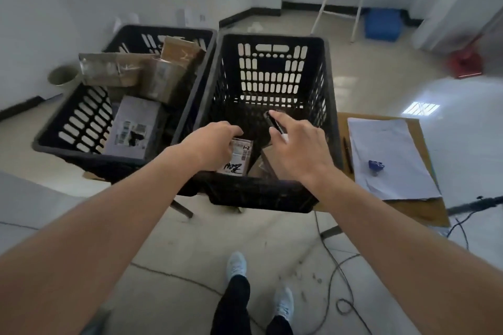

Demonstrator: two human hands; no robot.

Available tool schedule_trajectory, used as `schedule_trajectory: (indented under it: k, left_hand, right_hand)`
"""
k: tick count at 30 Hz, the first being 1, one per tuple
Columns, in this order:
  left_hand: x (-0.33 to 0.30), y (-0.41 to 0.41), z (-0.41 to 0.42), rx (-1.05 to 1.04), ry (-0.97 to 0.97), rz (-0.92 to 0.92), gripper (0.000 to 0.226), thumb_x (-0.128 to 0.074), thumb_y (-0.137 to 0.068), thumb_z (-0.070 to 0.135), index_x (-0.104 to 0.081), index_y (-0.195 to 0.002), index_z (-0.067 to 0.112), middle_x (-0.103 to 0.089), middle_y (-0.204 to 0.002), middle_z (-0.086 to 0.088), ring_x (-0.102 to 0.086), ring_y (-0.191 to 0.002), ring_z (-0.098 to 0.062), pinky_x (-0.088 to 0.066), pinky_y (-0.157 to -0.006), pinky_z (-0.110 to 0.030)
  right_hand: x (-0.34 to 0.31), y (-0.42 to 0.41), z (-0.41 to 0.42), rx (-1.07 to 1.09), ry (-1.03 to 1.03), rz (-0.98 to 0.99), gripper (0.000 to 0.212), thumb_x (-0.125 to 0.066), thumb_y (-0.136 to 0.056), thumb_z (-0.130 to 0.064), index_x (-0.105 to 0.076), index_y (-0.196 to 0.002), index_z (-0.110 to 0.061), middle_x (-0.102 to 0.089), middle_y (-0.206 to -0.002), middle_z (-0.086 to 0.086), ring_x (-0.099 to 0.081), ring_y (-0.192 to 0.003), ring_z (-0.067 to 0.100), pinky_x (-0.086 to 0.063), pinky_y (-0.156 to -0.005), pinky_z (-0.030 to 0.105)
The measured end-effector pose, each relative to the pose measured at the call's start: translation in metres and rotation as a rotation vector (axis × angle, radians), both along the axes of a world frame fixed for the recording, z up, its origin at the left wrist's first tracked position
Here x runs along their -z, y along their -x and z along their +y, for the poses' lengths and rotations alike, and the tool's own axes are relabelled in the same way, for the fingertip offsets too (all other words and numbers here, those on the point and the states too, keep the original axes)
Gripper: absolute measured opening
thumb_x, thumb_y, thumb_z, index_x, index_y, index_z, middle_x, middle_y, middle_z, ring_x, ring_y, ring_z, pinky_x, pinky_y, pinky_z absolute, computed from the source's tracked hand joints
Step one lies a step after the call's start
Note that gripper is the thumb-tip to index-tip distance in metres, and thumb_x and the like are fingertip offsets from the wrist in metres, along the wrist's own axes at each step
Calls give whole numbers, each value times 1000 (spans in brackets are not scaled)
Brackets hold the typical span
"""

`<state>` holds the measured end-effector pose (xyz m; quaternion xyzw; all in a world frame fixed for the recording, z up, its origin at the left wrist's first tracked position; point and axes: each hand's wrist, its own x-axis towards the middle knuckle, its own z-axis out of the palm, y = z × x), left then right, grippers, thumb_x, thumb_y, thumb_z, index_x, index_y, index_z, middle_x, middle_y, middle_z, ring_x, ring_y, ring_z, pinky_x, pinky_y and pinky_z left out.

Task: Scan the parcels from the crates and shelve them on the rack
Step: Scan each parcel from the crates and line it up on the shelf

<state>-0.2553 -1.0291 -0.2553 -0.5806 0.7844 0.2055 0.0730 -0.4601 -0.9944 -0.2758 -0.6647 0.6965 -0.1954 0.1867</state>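
Both arms reach into the right crate (pixel 261 196): left grip (pixel 209 144) pinching a parcel (pixel 239 158), right grip (pixel 296 149) pinching a pen (pixel 275 125).

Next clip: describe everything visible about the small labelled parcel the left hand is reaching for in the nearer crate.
The small parcel stands roughly upright against the near wall of the nearer black plastic crate. Its visible face is white, carrying a printed shipping label with barcodes, a handwritten "1-2", and black brush-style lettering lower down. The left hand curls over its left edge and covers part of it. A brown parcel sits just to its right.
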Motion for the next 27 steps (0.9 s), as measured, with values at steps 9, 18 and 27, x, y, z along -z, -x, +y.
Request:
schedule_trajectory:
  k: [9, 18, 27]
  left_hand:
    - [71, 3, -82, 86, -217, -89, 66, -66, -98, 11, -41, -158, 21, -42, -157, -10, -56, -133, -32, -53, -108, -43]
    - [112, 17, -98, 45, -413, -258, 96, -86, -88, 34, -27, -161, 19, -27, -161, -21, -54, -132, -43, -56, -103, -49]
    - [136, 37, -93, -283, -314, -202, 140, -95, -77, 28, 11, -166, 3, -21, -166, -32, -35, -150, -48, -43, -116, -55]
  right_hand:
    - [32, -17, -53, 37, -135, 24, 47, -47, -111, -42, -47, -158, -35, -69, -125, 14, -62, -118, 32, -47, -109, 54]
    - [59, -19, -73, 62, -208, -29, 48, -49, -110, -44, -46, -158, -36, -66, -135, 13, -61, -127, 29, -48, -112, 53]
    - [66, -6, -82, -5, -178, -34, 48, -49, -110, -42, -47, -157, -33, -68, -128, 12, -64, -118, 29, -50, -108, 53]
